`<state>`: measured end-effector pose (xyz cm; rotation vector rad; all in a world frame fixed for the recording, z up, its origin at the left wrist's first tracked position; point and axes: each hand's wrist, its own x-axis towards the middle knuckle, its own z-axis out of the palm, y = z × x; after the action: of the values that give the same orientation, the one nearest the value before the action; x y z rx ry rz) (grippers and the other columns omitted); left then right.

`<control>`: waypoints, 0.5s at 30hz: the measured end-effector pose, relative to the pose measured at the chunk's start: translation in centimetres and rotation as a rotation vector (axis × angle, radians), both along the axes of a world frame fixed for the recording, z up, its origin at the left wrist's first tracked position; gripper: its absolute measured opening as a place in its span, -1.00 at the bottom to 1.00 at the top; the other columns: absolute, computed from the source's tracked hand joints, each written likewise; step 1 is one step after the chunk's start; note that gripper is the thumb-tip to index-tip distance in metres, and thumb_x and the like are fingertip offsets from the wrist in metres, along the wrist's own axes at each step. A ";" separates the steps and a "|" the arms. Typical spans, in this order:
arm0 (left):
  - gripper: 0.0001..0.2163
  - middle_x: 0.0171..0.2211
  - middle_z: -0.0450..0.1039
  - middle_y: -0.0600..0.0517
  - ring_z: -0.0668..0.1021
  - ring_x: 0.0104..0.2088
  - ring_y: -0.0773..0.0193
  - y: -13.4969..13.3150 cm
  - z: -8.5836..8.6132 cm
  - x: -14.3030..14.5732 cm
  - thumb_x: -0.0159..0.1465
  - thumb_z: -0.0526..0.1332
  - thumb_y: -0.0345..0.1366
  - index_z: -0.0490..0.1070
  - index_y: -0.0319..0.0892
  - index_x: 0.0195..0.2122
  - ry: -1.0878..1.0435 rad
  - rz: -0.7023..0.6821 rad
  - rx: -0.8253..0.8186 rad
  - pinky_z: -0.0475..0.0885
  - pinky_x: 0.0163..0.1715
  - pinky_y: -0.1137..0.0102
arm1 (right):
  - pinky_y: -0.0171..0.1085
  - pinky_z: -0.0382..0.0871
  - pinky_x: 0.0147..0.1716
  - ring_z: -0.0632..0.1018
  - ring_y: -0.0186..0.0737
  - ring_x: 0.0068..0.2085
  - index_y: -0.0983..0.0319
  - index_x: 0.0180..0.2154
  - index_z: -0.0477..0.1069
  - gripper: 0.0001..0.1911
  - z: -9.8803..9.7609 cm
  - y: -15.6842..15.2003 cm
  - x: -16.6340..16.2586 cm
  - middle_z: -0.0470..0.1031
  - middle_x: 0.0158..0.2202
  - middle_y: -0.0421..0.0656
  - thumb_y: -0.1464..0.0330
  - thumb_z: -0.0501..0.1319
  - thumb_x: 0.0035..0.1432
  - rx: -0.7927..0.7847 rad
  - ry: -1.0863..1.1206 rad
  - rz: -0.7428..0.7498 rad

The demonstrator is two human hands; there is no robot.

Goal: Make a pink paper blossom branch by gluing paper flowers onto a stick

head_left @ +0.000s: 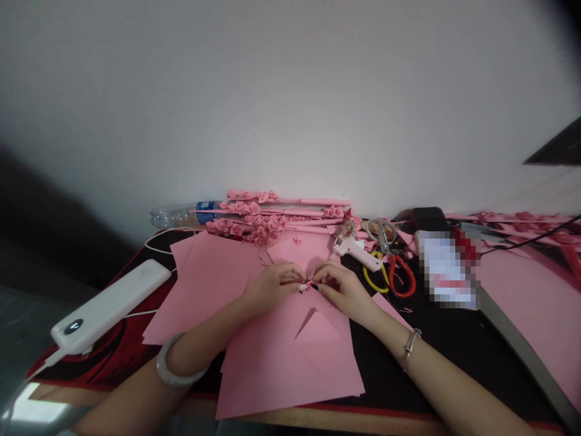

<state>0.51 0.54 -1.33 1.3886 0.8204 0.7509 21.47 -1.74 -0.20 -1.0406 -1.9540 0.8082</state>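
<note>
My left hand and my right hand meet over the middle of the desk, fingertips pinched together. Between them is a small piece of pink paper, mostly covered by the fingers, so its exact shape is hard to make out. Beneath both hands lie large sheets of pink paper. A folded pink paper square rests on these sheets, nearer to me. Just beyond the fingers, a small pink paper flower sits on another pink piece.
Paper flower stems lie along the wall beside a plastic bottle. To the right are a glue gun, red-handled pliers, a yellow-handled tool and a propped phone. A white power bank with cables lies left.
</note>
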 end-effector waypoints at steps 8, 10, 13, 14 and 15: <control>-0.81 -0.36 0.57 0.01 0.61 -0.23 0.21 -0.1 0.3 0.1 0.07 0.41 -0.28 0.46 -0.22 -0.35 0.000 -0.023 -0.006 0.47 -0.09 0.28 | -0.25 0.30 -0.34 0.46 -0.23 -0.33 0.19 -0.37 0.40 -0.83 0.2 -0.2 -0.2 0.45 -0.33 -0.15 0.58 0.18 0.09 0.007 -0.008 0.002; -0.80 -0.36 0.57 0.01 0.61 -0.22 0.21 -0.1 0.3 0.1 0.07 0.42 -0.27 0.45 -0.22 -0.35 -0.008 -0.027 -0.012 0.46 -0.09 0.28 | -0.26 0.30 -0.34 0.45 -0.24 -0.35 0.19 -0.37 0.40 -0.83 0.1 -0.3 -0.2 0.45 -0.33 -0.16 0.58 0.18 0.09 0.011 -0.011 0.003; -0.80 -0.35 0.58 0.01 0.61 -0.22 0.20 -0.1 0.3 0.1 0.07 0.41 -0.27 0.45 -0.21 -0.35 -0.008 -0.034 -0.002 0.46 -0.09 0.27 | -0.25 0.31 -0.33 0.45 -0.25 -0.35 0.19 -0.37 0.39 -0.85 0.1 -0.3 -0.3 0.44 -0.33 -0.16 0.56 0.19 0.10 0.017 -0.013 -0.003; -0.80 -0.35 0.57 0.00 0.61 -0.22 0.19 -0.1 0.3 0.1 0.07 0.41 -0.27 0.45 -0.21 -0.35 -0.002 -0.035 0.000 0.46 -0.09 0.28 | -0.25 0.31 -0.32 0.45 -0.25 -0.34 0.19 -0.37 0.39 -0.85 0.1 -0.3 -0.3 0.44 -0.33 -0.16 0.56 0.19 0.11 0.018 -0.015 -0.003; -0.80 -0.36 0.57 0.00 0.61 -0.22 0.19 -0.2 0.3 0.1 0.07 0.41 -0.27 0.46 -0.21 -0.35 0.006 -0.034 -0.001 0.46 -0.09 0.28 | -0.25 0.32 -0.32 0.45 -0.25 -0.34 0.19 -0.38 0.39 -0.85 0.0 -0.3 -0.3 0.45 -0.33 -0.16 0.55 0.19 0.11 0.018 -0.016 -0.003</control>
<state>0.64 0.38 -0.99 1.4009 0.7993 0.7200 21.20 -2.08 -0.15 -1.0418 -1.9697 0.7813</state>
